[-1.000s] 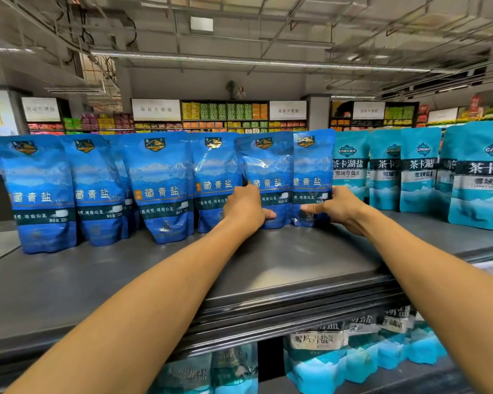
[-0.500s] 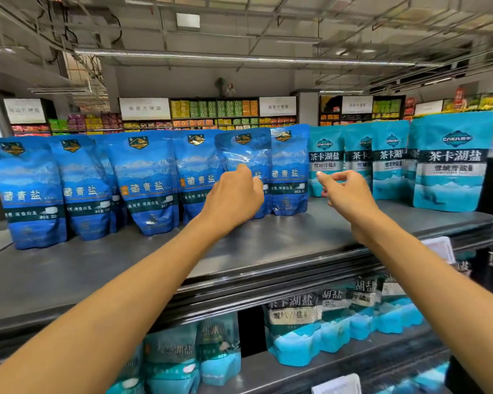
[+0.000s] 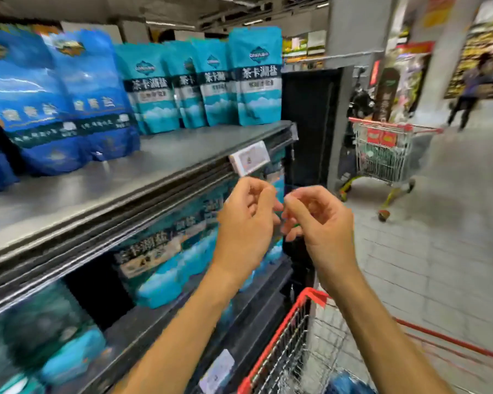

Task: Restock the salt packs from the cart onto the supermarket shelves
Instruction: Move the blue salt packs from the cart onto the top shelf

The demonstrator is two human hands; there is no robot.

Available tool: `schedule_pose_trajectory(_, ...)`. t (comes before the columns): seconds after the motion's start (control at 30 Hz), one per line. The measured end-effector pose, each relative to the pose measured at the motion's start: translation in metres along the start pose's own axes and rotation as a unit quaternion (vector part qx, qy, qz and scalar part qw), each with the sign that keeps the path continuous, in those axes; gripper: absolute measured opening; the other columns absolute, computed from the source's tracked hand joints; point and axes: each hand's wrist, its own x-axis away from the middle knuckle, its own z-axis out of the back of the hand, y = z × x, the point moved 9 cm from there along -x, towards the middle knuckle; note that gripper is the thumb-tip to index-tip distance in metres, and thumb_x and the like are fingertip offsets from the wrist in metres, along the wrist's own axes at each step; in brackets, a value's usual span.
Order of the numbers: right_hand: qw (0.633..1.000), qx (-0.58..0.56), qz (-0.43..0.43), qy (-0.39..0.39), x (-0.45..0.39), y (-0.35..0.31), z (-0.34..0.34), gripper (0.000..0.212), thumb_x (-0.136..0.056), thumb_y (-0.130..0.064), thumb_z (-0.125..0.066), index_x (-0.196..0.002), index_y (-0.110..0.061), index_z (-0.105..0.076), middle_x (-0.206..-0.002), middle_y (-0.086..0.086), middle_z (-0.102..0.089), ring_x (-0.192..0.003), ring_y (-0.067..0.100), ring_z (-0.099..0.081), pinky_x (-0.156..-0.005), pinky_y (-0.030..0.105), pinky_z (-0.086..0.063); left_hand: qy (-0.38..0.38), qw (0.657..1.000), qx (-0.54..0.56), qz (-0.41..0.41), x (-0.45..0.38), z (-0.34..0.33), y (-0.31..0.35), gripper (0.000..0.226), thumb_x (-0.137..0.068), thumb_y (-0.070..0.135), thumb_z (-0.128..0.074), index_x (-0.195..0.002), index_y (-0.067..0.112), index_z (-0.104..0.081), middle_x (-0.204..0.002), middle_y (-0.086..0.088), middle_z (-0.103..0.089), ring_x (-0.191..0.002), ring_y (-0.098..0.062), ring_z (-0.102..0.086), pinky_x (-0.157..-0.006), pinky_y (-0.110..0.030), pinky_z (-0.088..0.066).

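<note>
Dark blue salt packs (image 3: 91, 98) stand upright on the grey top shelf (image 3: 160, 163) at the left, with teal salt packs (image 3: 256, 81) beside them toward the shelf's right end. More teal packs (image 3: 165, 257) fill the shelf below. My left hand (image 3: 246, 223) and my right hand (image 3: 316, 220) hang in the air in front of the lower shelf, close together, fingers loosely curled, holding nothing. The red-rimmed wire cart (image 3: 291, 345) sits below my arms, with a dark blue pack (image 3: 345, 383) showing at its bottom.
A price tag (image 3: 249, 157) clips to the top shelf's front edge. A second shopping cart (image 3: 382, 152) stands in the aisle by a grey pillar (image 3: 356, 32). A person (image 3: 470, 92) walks at the far right. Tiled floor (image 3: 439, 265) lies to the right.
Both hands have let go of the dark blue packs on the top shelf and dropped back, empty. My view has swung right and down toward the cart.
</note>
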Motion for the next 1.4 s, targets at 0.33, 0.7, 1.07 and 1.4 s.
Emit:
schedule_pose_trajectory(0.33, 0.914, 0.187, -0.182, 0.309, 0.193, 0.101, 0.278, 0.031, -0.094, -0.014, -0.066, -0.071, 0.0, -0.051, -0.05, 0.0, -0.053, -0.044, 0.009, -0.048, -0.046, 0.021, -0.043, -0.289, 0.924, 0.006, 0.25, 0.161, -0.219, -0.214, 0.02, -0.1, 0.009, -0.051, -0.081, 0.015, -0.053, -0.069, -0.005, -0.062, -0.048, -0.005, -0.055, -0.043, -0.013, -0.04)
schedule_pose_trajectory(0.7, 0.742, 0.278, -0.482, 0.372, 0.428, 0.29, 0.457, 0.02, -0.1, -0.013, -0.056, -0.09, 0.003, -0.06, -0.085, 0.028, -0.065, -0.075, 0.028, -0.057, -0.074, 0.055, -0.048, -0.405, 0.682, -0.208, 0.572, 0.385, -0.296, -0.495, 0.031, -0.098, 0.0, -0.047, -0.068, 0.003, -0.051, -0.061, -0.009, -0.047, -0.046, -0.016, -0.046, -0.042, -0.025, -0.034)
schedule_pose_trajectory(1.07, 0.648, 0.348, -0.648, 0.196, 0.509, 0.511, 0.506, 0.032, -0.101, -0.029, -0.055, -0.097, 0.003, -0.053, -0.091, 0.018, -0.058, -0.093, 0.037, -0.056, -0.08, 0.043, -0.046, -0.31, 0.789, -0.363, 0.386, 0.387, -0.327, -0.664, 0.02, -0.098, 0.029, -0.05, -0.084, 0.015, -0.05, -0.081, -0.009, -0.056, -0.08, -0.035, -0.06, -0.068, -0.047, -0.05)
schedule_pose_trajectory(1.4, 0.594, 0.319, -0.682, 0.282, 0.538, 0.595, 0.532, 0.091, -0.084, -0.044, -0.076, -0.141, 0.006, -0.025, -0.137, 0.023, -0.053, -0.125, 0.037, -0.053, -0.102, 0.047, -0.045, -0.493, 0.648, -0.505, 0.285, 0.379, -0.4, -0.772, 0.064, -0.084, 0.061, -0.064, -0.107, 0.001, -0.063, -0.11, -0.021, -0.065, -0.107, -0.038, -0.059, -0.099, -0.049, -0.045)
